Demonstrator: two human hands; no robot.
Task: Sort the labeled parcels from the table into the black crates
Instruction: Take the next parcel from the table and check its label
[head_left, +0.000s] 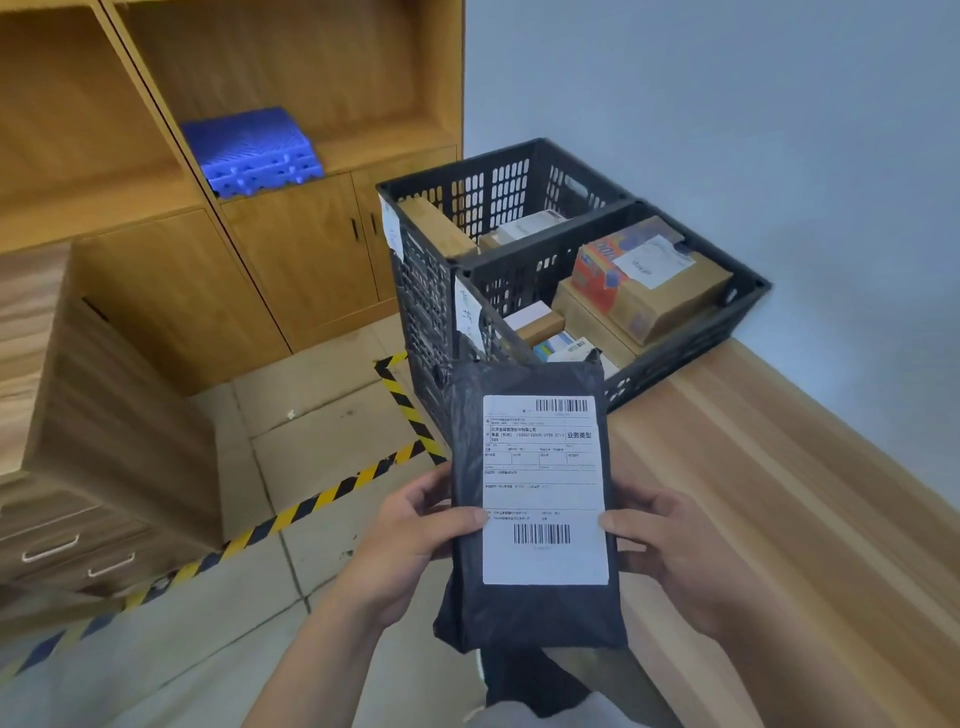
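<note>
A black plastic mailer parcel (530, 608) with a white shipping label facing me is held upright between both hands. My left hand (410, 535) grips its left edge, thumb on the label. My right hand (670, 545) grips its right edge, thumb on the label too. Just beyond the parcel, two black crates stand side by side at the table's far end. The near crate (691, 353) holds several cardboard boxes, one with a label on top. Cardboard parcels also lie in the far crate (467, 187). Another dark parcel (530, 680) lies on the table under the held one.
The wooden table (779, 493) runs along the grey wall on the right. Yellow-black floor tape (322, 499) marks the tiled floor on the left. A wooden drawer unit (78, 415) stands at left, and shelving behind it carries a blue plastic pallet (254, 150).
</note>
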